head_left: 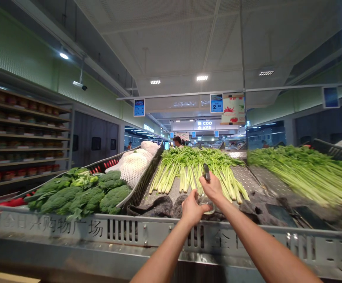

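Observation:
Both my hands are on a spray bottle with a black head and a clear, see-through body, held above the front of the celery bin. My left hand is closed round the lower body, thumb to the right. Higher up, my right hand grips the bottle just below its head; the fingers on its far side are hidden. Just beyond the hands, celery bunches lie in a row, leaves away from me and pale stalks towards me. Dark grey cloth lies bunched along the bin's front edge.
Broccoli and white foam-netted produce fill the crate on the left. A grey slotted crate wall runs across the front. A mirror panel on the right reflects the celery. Price signs hang overhead. A person is far back.

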`<state>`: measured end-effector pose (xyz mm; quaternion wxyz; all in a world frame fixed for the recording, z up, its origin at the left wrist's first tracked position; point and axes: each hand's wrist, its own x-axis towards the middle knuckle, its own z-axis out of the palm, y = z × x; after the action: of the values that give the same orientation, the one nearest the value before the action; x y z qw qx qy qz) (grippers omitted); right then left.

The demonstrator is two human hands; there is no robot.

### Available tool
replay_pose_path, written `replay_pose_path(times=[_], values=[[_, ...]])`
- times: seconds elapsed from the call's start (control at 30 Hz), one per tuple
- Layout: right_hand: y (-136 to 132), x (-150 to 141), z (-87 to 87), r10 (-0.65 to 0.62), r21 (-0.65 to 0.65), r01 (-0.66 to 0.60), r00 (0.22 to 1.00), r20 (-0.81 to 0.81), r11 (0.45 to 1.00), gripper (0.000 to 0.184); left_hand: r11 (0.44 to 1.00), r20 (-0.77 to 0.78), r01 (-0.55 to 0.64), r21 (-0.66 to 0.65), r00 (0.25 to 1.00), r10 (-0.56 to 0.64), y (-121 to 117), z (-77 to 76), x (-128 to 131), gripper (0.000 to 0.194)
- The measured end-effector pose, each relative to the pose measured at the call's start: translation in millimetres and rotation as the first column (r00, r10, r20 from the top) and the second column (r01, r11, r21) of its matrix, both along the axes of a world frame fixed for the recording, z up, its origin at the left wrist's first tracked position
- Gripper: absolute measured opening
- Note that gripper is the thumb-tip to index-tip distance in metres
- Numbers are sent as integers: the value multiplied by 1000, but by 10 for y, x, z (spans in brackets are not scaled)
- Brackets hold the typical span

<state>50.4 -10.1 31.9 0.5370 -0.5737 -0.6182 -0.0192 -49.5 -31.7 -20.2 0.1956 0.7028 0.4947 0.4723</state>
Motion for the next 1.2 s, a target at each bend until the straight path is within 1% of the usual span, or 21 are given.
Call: replay_pose_path(times=[0.1,0.33,0.53,0.73,0.83,1.0,1.2], values=[[-10,-41,11,0,-6,0,1000,-11,1000,19,1000,14,-4,-24,1000,5,-11,15,-33,74],[12,-184,7,65,41,-64,997,-35,997,19,999,23,-30,-41,999,31,-22,52,-160,74],[67,-358,3,86,13,-85,995,-46,996,21,998,5,-66,-23,998,66,-29,63,-348,70],[109,-548,3,82,-25,-83,996,-44,996,22,992,13,-106,-72,994,107,-58,75,-532,73],[103,-636,0,96,-21,-97,995,-38,995,21,991,17,-120,-61,993,121,-48,60,-599,71],[76,-796,2,163,15,-162,985,-54,987,21,989,28,-144,-44,989,145,-60,44,-752,70],[16,-1058,40,248,38,-246,967,-53,968,18,981,-13,-195,2,981,195,-148,86,-1014,66]])
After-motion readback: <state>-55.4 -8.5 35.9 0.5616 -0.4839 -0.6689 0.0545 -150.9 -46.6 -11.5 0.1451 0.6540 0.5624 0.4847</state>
